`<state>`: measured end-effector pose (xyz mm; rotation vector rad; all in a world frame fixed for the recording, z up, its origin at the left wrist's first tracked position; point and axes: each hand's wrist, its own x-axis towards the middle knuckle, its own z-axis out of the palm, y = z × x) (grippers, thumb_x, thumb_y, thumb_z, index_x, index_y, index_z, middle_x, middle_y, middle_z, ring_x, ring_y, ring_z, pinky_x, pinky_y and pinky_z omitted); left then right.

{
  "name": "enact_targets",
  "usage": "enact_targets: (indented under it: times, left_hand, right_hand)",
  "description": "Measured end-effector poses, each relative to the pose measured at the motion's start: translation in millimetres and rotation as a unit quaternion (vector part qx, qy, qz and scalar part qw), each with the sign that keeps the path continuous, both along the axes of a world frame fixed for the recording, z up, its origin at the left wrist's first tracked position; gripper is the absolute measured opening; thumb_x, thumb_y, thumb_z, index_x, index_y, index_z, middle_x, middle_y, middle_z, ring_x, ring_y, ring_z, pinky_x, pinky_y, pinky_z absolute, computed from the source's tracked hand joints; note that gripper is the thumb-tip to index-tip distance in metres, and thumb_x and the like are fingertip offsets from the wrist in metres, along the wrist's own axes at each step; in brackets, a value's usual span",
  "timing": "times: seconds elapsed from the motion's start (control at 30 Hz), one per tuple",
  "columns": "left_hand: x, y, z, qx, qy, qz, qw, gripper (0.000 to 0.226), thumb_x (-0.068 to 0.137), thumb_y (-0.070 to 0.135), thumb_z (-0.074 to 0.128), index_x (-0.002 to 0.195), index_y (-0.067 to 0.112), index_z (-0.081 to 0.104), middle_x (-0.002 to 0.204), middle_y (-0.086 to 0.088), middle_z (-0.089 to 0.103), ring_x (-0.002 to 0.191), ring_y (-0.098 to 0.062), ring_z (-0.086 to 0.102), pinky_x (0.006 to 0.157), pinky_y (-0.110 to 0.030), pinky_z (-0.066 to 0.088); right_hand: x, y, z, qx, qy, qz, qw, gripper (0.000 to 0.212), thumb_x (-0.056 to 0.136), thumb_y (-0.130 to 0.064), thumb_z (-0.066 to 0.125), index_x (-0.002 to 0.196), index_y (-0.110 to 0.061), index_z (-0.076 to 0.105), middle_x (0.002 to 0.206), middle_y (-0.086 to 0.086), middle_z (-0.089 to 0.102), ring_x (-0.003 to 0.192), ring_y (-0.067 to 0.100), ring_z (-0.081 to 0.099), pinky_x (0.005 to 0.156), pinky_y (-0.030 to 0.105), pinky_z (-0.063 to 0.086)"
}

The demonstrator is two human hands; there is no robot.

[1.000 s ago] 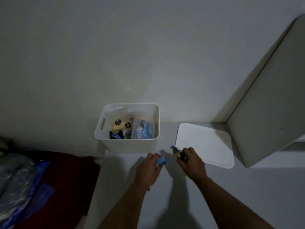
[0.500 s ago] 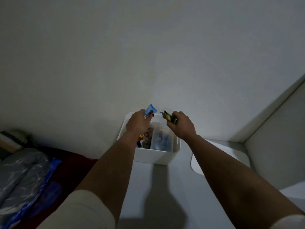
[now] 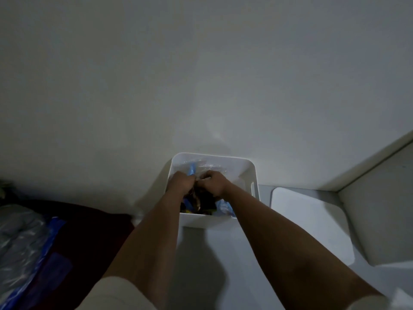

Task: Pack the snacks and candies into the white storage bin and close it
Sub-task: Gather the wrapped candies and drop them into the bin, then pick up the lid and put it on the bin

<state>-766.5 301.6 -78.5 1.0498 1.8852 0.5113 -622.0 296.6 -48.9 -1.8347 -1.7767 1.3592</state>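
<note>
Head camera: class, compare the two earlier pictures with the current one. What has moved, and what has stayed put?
Both hands carried small wrapped candies from the tabletop up over the white storage bin. Now the left hand and right hand are down inside it, fingers curled; the candies are no longer clearly visible. The lid stays flat on the table, right of the bin.

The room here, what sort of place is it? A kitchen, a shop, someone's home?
Most likely a home, perhaps a bedroom. A white storage bin of snacks stands on a plain white surface against a bare wall, and what looks like bedding in plastic lies on a dark red cover at left.
</note>
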Motion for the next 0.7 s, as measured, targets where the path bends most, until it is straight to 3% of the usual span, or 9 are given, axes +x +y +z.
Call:
enact_targets:
  times: [0.1,0.17,0.2,0.27,0.37,0.47,0.6,0.7]
  left_hand:
    - [-3.0,5.7,0.2,-0.02,-0.017,-0.015,1.0,0.04,0.091,0.029,0.062,0.116,-0.001,0.067,0.117,-0.022,0.069,0.106,-0.038,0.068,0.085,-0.039,0.058]
    - [0.1,7.3,4.3,-0.031,-0.005,-0.033,0.999,0.042,0.096,0.026,0.061,0.125,-0.004,0.064,0.124,-0.021,0.066,0.111,-0.036,0.065,0.078,-0.033,0.049]
    - [3.9,5.0,9.4,-0.032,0.004,-0.042,0.999,0.042,0.096,0.027,0.06,0.124,-0.004,0.063,0.12,-0.021,0.066,0.102,-0.035,0.064,0.075,-0.031,0.045]
    - [12.6,3.3,15.1,-0.03,0.008,-0.05,0.998,0.036,0.095,0.031,0.062,0.112,-0.001,0.067,0.107,-0.019,0.067,0.085,-0.029,0.062,0.071,-0.031,0.043]
    - [35.4,3.2,22.3,0.001,0.011,-0.067,0.998,0.025,0.09,0.03,0.066,0.084,0.006,0.07,0.089,-0.013,0.072,0.095,-0.034,0.069,0.074,-0.036,0.052]
    - [77.5,-0.7,38.5,0.035,-0.012,-0.087,0.995,0.028,0.091,0.022,0.061,0.109,0.002,0.071,0.115,-0.019,0.071,0.109,-0.036,0.067,0.094,-0.044,0.056]
    - [144.1,-15.4,54.2,0.072,-0.004,-0.117,0.99,0.04,0.087,0.04,0.063,0.121,0.019,0.065,0.126,-0.004,0.066,0.112,-0.028,0.064,0.099,-0.039,0.052]
    - [196.4,-22.0,47.4,0.081,0.005,-0.16,0.984,0.039,0.09,0.039,0.064,0.124,0.02,0.064,0.126,-0.005,0.067,0.112,-0.026,0.065,0.097,-0.033,0.052]
  right_hand:
    - [-2.7,1.6,6.8,-0.043,0.002,0.009,0.999,0.044,0.094,-0.025,0.066,0.133,-0.005,0.06,0.127,0.015,0.062,0.114,0.033,0.062,0.098,0.046,0.054]
    - [1.2,4.3,12.4,-0.029,0.005,-0.007,1.0,0.042,0.096,-0.019,0.063,0.135,-0.004,0.059,0.124,0.014,0.063,0.104,0.03,0.064,0.096,0.048,0.055]
    - [4.8,5.6,14.9,-0.02,0.01,-0.023,0.999,0.039,0.095,-0.017,0.064,0.132,-0.005,0.061,0.118,0.013,0.064,0.094,0.027,0.064,0.094,0.048,0.056]
    - [15.6,6.4,18.5,0.008,0.013,-0.046,0.999,0.033,0.092,-0.017,0.068,0.124,-0.008,0.067,0.115,0.014,0.067,0.089,0.025,0.064,0.091,0.047,0.058]
    - [42.9,0.7,25.1,0.068,0.0,-0.062,0.996,0.028,0.09,-0.019,0.07,0.116,-0.009,0.071,0.117,0.015,0.072,0.097,0.024,0.067,0.092,0.04,0.056]
    - [83.4,-9.9,30.4,0.113,-0.01,-0.096,0.989,0.022,0.09,-0.02,0.069,0.11,-0.011,0.075,0.113,0.008,0.075,0.103,0.022,0.068,0.096,0.031,0.052]
    - [154.1,-25.3,29.9,0.143,-0.024,-0.155,0.977,0.018,0.09,-0.022,0.067,0.103,-0.015,0.076,0.108,0.003,0.077,0.103,0.02,0.069,0.09,0.026,0.048]
    - [215.2,-39.6,23.7,0.132,-0.026,-0.193,0.972,0.019,0.09,-0.02,0.065,0.106,-0.014,0.075,0.109,0.003,0.076,0.103,0.019,0.067,0.087,0.023,0.044]
